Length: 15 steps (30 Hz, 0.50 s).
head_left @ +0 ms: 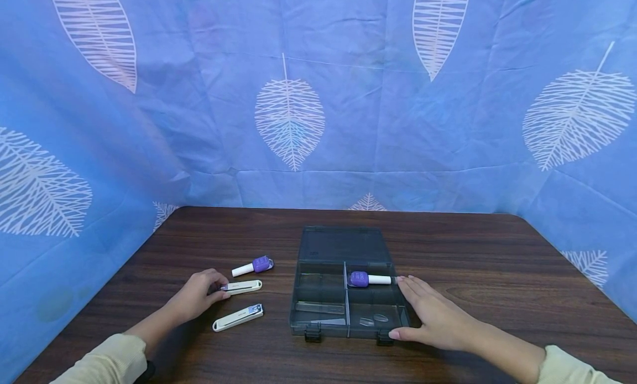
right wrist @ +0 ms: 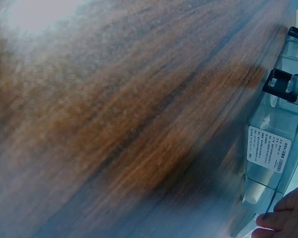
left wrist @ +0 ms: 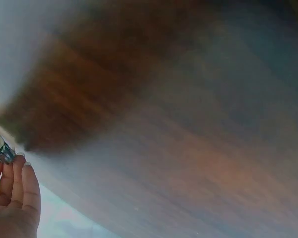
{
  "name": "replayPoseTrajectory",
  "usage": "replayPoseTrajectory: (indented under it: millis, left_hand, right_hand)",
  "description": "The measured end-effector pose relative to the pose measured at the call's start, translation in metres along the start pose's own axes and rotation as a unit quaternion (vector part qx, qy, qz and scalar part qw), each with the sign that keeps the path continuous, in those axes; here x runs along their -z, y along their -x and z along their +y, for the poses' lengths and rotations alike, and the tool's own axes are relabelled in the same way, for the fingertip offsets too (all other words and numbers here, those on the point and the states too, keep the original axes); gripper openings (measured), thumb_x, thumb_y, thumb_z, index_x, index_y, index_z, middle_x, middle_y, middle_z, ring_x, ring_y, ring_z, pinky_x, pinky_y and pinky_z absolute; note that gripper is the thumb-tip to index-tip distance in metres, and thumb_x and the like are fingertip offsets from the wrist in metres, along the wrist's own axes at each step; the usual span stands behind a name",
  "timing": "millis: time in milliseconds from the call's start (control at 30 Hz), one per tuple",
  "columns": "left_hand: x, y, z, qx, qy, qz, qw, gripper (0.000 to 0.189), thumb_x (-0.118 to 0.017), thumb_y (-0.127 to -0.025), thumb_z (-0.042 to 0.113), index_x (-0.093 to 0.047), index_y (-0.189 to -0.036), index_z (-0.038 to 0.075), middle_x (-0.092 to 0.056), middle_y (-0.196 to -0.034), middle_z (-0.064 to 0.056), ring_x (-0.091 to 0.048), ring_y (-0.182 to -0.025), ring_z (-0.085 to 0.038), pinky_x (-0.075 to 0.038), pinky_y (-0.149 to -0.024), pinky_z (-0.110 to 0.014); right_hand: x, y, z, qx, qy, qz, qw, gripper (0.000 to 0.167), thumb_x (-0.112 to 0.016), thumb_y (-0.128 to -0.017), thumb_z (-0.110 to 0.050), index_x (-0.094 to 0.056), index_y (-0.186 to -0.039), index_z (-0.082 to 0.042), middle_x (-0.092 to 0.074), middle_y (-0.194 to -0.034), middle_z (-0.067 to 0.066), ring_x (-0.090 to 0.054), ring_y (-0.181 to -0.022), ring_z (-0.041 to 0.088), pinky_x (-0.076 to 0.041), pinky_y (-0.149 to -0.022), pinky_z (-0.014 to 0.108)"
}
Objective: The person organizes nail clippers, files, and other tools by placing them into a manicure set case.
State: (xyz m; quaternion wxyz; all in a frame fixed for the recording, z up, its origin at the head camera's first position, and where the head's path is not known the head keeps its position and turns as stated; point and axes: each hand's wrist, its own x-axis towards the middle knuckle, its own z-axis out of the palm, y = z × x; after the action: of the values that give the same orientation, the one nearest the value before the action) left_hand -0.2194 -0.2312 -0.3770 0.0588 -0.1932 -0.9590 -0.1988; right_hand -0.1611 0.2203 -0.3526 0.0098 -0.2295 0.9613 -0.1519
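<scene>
My left hand (head_left: 198, 295) pinches the end of a cream nail clipper (head_left: 242, 287) on the table; in the left wrist view its metal end (left wrist: 6, 153) shows between thumb and fingers. A second nail clipper (head_left: 238, 317) lies in front, and a purple nail polish bottle (head_left: 252, 266) with a white cap lies behind. On the right is a dark see-through case (head_left: 319, 332) with its lid tipped back. Another purple nail polish bottle (head_left: 369, 279) lies in its right side. My right hand (head_left: 433, 312) rests on the case's right edge, fingers extended, thumb at the front corner.
The case has a middle divider (head_left: 346, 304) and two front latches (head_left: 312, 333). A white label (right wrist: 268, 148) shows through its side. The brown wooden table (head_left: 497, 251) ends at a blue leaf-patterned cloth (head_left: 348, 124) behind and at the sides.
</scene>
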Motion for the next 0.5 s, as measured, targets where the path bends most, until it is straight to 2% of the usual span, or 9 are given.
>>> replayPoseTrajectory:
  millis: [100, 300, 500]
  left_hand:
    - [0.0012, -0.0005, 0.0005, -0.008, 0.001, 0.007, 0.9999, 0.009, -0.070, -0.079, 0.008, -0.067, -0.088, 0.005, -0.062, -0.085, -0.001, -0.053, -0.074, -0.009, -0.048, -0.065, -0.028]
    - [0.0031, -0.0014, 0.0034, -0.034, 0.003, 0.037, 0.9987, 0.010, -0.071, -0.079, 0.008, -0.069, -0.088, 0.005, -0.062, -0.083, 0.000, -0.050, -0.070, -0.005, -0.046, -0.060, -0.022]
    - [0.0038, -0.0033, 0.0080, -0.040, 0.011, 0.054, 0.9977, 0.012, -0.072, -0.078, 0.009, -0.069, -0.089, 0.006, -0.061, -0.082, 0.001, -0.048, -0.069, -0.004, -0.044, -0.058, -0.020]
  right_hand:
    - [0.0000, -0.0003, 0.0002, -0.002, 0.001, 0.000, 1.0000, 0.102, -0.056, -0.076, -0.069, -0.034, -0.138, 0.009, -0.035, -0.143, 0.029, -0.031, -0.133, 0.046, -0.031, -0.102, 0.061]
    - [0.0000, -0.0007, 0.0002, -0.004, 0.001, -0.003, 1.0000, 0.102, -0.056, -0.076, -0.069, -0.034, -0.139, 0.009, -0.035, -0.143, 0.029, -0.031, -0.133, 0.046, -0.030, -0.102, 0.061]
    - [-0.0001, -0.0006, 0.0001, -0.005, 0.003, -0.003, 1.0000, 0.102, -0.055, -0.076, -0.069, -0.034, -0.139, 0.009, -0.035, -0.143, 0.029, -0.031, -0.133, 0.046, -0.030, -0.102, 0.061]
